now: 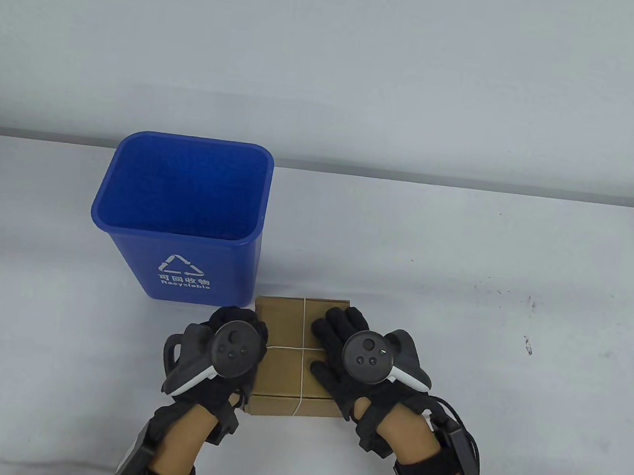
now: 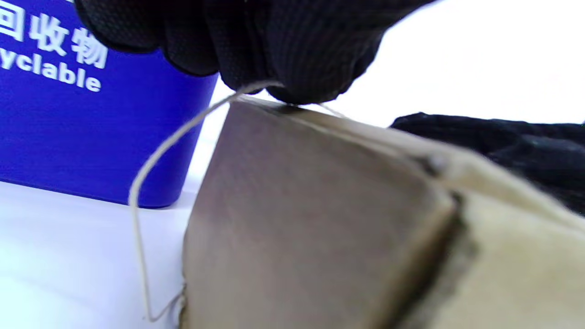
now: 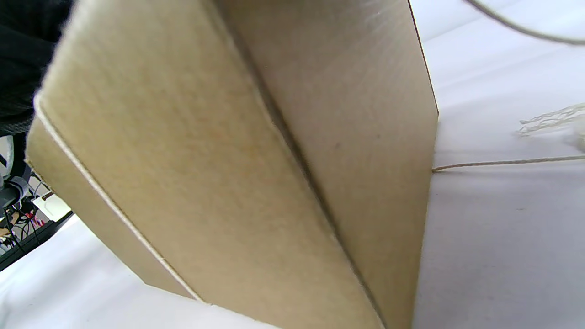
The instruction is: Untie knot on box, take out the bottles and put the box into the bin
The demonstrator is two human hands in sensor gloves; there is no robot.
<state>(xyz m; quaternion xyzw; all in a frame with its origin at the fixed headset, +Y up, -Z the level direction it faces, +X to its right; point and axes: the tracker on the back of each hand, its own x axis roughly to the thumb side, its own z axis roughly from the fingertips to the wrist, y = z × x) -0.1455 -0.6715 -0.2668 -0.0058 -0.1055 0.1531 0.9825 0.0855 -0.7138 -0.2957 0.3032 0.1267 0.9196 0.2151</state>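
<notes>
1. The cardboard box (image 1: 287, 359) sits flat on the white table (image 1: 508, 354), right in front of the person and just beside the blue recycling bin (image 1: 183, 218), lid closed and string (image 1: 304, 327) crossed over the top.
2. The left hand (image 1: 220, 352) is at the box's left edge, fingers curled and pinching the string where it goes over the corner; the left wrist view shows a slack loop hanging down the side.
3. The right hand (image 1: 350, 354) lies flat on the lid with fingers straight, just pressing it down, gripping nothing.
4. My guess on handling: the string is thin and limp, so pinch it with fingertips close to the knot and tug gently.
5. The box looks stiff but light, so it'll probably slide unless pinned. Bottles inside may shift the weight, so lift it by both sides later.
</notes>
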